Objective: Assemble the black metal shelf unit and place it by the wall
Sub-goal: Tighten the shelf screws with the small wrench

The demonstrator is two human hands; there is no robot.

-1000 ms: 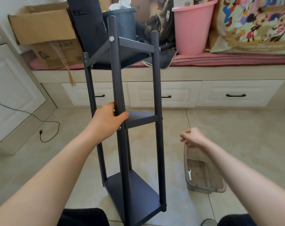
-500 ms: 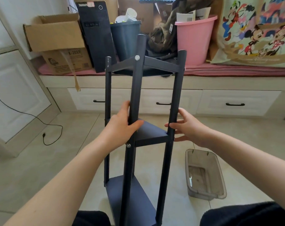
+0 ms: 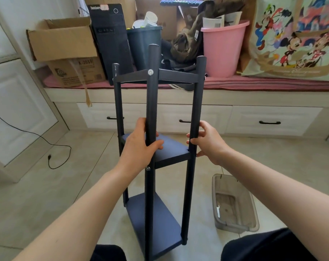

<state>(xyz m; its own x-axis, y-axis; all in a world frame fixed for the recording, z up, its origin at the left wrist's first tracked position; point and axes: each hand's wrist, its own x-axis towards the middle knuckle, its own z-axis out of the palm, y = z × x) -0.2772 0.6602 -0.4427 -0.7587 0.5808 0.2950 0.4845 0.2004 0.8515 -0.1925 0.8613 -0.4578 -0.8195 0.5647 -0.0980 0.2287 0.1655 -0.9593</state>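
The shelf (image 3: 156,147) stands on the floor (image 3: 273,166) right in front of the person, between their knees. It looks all put together, with three boards and four poles. The left hand (image 3: 139,147) has its fingers (image 3: 158,143) and thumb curled round the near pole, just above the middle board. The right hand (image 3: 207,142) holds the right pole at the same height, with its fingers (image 3: 193,141) wrapped round it.

What could go wrong? The shelf is tall and thin, so I think it could tip over if one hand lets go. The poles look smooth, so a hand could slide down and get pinched at the middle board. The clear box (image 3: 235,204) lies on the floor just beside the shelf on the right. A small white tool (image 3: 217,211) lies in it. If the shelf swings that way, a leg could bump the box or a foot could trip on it. A black cord (image 3: 47,144) with a plug lies on the floor to the left, well apart from the shelf. It could catch a foot on the way to the wall.

The floor has pale, shiny tiles and may be slippery. Behind the shelf is a low bench (image 3: 254,95) with white drawers. On it sit a cardboard box (image 3: 63,42), a black computer (image 3: 111,40), a dark bin (image 3: 144,46), a pink bucket (image 3: 223,49) and a cartoon bag (image 3: 295,38).
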